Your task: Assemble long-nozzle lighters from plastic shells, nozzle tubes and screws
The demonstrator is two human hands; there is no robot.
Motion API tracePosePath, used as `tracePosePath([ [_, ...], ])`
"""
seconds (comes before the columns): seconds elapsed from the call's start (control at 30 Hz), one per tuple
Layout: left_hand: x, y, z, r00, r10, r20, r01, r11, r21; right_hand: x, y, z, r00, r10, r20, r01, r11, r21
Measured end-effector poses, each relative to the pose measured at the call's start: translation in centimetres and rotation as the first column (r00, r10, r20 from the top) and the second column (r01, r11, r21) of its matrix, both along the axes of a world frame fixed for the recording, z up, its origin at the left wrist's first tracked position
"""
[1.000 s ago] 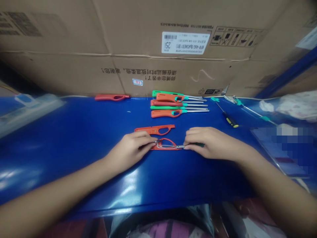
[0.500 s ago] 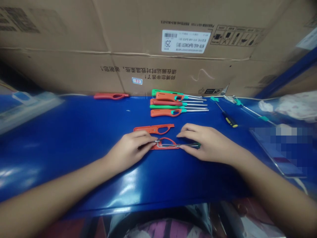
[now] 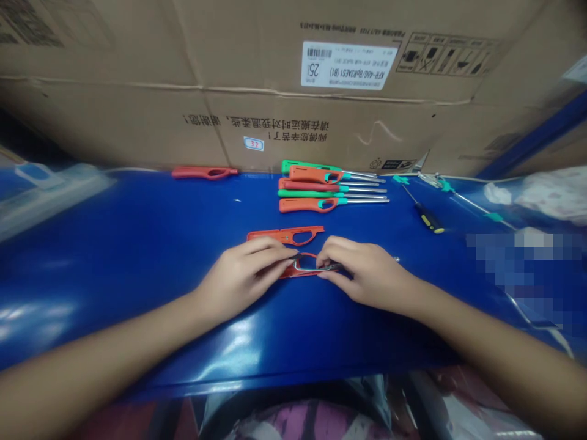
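Observation:
On the blue table (image 3: pixel 137 244) lies an orange lighter half-shell with metal parts in it (image 3: pixel 306 266). My left hand (image 3: pixel 243 275) pinches its left end, fingers closed on it. My right hand (image 3: pixel 362 269) presses and pinches its right end and the metal tube, covering most of that side. A second orange half-shell (image 3: pixel 285 234) lies empty just behind my hands.
Several finished orange and green long lighters (image 3: pixel 330 186) lie in a row at the back. A single red shell (image 3: pixel 204 173) lies to their left. A yellow-black screwdriver (image 3: pixel 424 214) and green-tipped parts (image 3: pixel 440 183) sit at right. Large cardboard boxes (image 3: pixel 275 79) wall the back edge.
My right hand has slid left along the tube, closer to my left hand, now covering the shell's right end. My left hand has kept its pinch in place.

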State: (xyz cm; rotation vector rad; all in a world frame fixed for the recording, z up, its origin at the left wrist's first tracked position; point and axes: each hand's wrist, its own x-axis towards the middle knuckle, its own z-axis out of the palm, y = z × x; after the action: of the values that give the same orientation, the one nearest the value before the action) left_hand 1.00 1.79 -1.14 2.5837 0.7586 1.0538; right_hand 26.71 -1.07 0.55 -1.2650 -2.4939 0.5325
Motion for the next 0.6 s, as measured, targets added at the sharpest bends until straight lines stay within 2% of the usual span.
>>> tracePosePath([
  [0.33, 0.08, 0.25, -0.56, 0.999, 0.027, 0.026, -0.025, 0.998, -0.065, -0.55, -0.23, -0.15, 0.999, -0.025, 0.042, 0.024, 0.999, 0.032],
  [0.6, -0.21, 0.46, -0.71, 1.0, 0.009, -0.026, -0.012, 0.992, -0.127, -0.34, -0.16, -0.13, 0.994, 0.083, 0.068, -0.09, 0.99, 0.108],
])
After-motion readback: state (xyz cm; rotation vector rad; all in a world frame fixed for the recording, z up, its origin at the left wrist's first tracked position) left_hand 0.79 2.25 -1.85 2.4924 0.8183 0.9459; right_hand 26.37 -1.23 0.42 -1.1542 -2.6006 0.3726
